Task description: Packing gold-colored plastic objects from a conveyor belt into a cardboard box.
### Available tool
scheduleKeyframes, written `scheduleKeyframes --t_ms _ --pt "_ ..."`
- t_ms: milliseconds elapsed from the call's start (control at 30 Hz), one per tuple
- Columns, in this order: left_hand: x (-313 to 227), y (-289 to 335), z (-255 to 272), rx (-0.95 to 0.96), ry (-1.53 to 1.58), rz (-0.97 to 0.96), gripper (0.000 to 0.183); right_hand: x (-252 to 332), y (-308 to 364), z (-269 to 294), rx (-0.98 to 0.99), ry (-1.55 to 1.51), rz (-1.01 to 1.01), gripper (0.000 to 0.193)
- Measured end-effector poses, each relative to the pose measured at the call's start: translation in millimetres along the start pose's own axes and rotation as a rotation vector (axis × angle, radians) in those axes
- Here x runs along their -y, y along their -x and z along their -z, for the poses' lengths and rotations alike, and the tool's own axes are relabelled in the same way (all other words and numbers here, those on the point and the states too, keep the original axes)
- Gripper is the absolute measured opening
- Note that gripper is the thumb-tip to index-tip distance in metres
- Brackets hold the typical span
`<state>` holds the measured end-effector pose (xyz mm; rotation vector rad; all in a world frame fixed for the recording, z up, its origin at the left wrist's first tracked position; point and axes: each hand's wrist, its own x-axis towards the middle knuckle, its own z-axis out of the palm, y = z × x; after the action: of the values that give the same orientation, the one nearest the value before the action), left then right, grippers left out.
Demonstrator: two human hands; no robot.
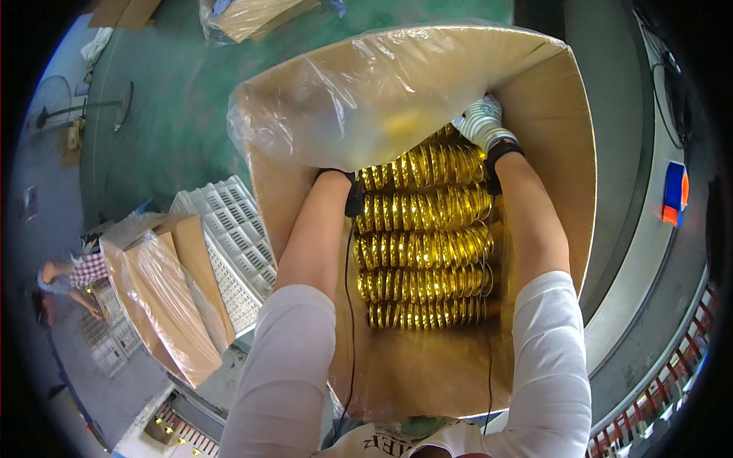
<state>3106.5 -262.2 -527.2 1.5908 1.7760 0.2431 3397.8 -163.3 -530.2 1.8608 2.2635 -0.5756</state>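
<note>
A deep cardboard box (420,374) stands in front of me, holding several rows of shiny gold rings (424,248) packed on edge. Both my forearms reach down into it. My right hand (482,124), in a striped glove, is at the far right corner, beside the end of the farthest row; its fingers are too hidden to show what they hold. My left forearm (314,229) goes under a clear plastic liner (336,103) folded over the far left side, and the hand beneath it is hidden. Each wrist wears a black band with a thin cord.
White slotted crates (229,244) and another plastic-lined carton (164,298) stand at the left. A person (76,275) bends over crates farther left. Along the right runs a grey machine edge (649,252) with a blue and orange tape roll (675,195). A fan (122,105) stands far left.
</note>
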Motion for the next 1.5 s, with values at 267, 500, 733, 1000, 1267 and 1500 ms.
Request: scheduleKeyframes --t_ms 267,500,733,1000,1267,1500 --pt "-4 3 7 -0.06 -0.185 -0.024 0.053 -6 2 -12 -0.097 -0.037 0.074 0.065" --pt "2 18 8 -0.08 -0.348 -0.079 0.052 14 43 -64 -0.464 0.051 0.005 0.088" --pt "-17 12 16 -0.139 -0.461 -0.162 0.043 17 49 11 0.131 -0.283 -0.108 0.102" --pt "-41 195 -81 0.241 -0.643 0.129 0.101 26 317 -37 0.396 -0.026 -0.197 0.087" --pt "-111 354 -120 0.582 -0.329 0.095 0.091 25 535 -6 0.397 -0.891 -0.148 0.064" --pt "-186 482 -138 0.578 0.154 -0.237 0.069 -16 765 52 -0.405 -0.979 -0.114 0.046"
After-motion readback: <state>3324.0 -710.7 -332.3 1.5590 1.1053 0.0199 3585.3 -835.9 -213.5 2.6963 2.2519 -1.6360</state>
